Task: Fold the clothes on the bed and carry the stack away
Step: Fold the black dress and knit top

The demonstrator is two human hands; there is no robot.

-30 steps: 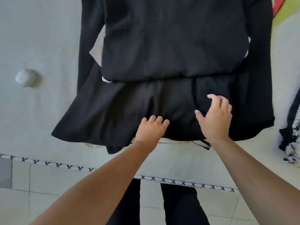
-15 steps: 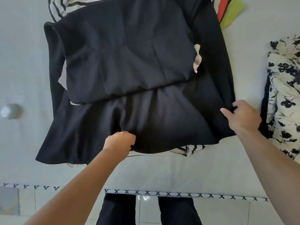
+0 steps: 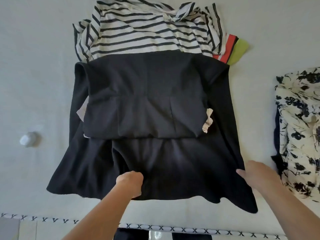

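Note:
A black garment [image 3: 155, 110] lies spread on the pale bed [image 3: 34, 84], its upper half folded down over the lower half. My left hand [image 3: 129, 183] grips the near hem at its middle, fingers curled into the cloth. At the hem's right edge my right hand [image 3: 256, 175] holds the fabric, thumb on top and fingers tucked under. A striped white-and-black top [image 3: 147, 26] lies under the black garment at the far side. A red and lime-green piece [image 3: 232, 47] sticks out at its right.
A white cloth with a black floral print [image 3: 301, 127] lies at the right edge of the bed. A small white round object [image 3: 27, 139] sits on the bed at the left. The bed's near edge has a cross-stitch trim [image 3: 173, 227], with tiled floor below.
The view has tilted up, bringing the striped top into sight. My right hand moved from the middle of the hem to its right edge, and my left hand closed on the hem.

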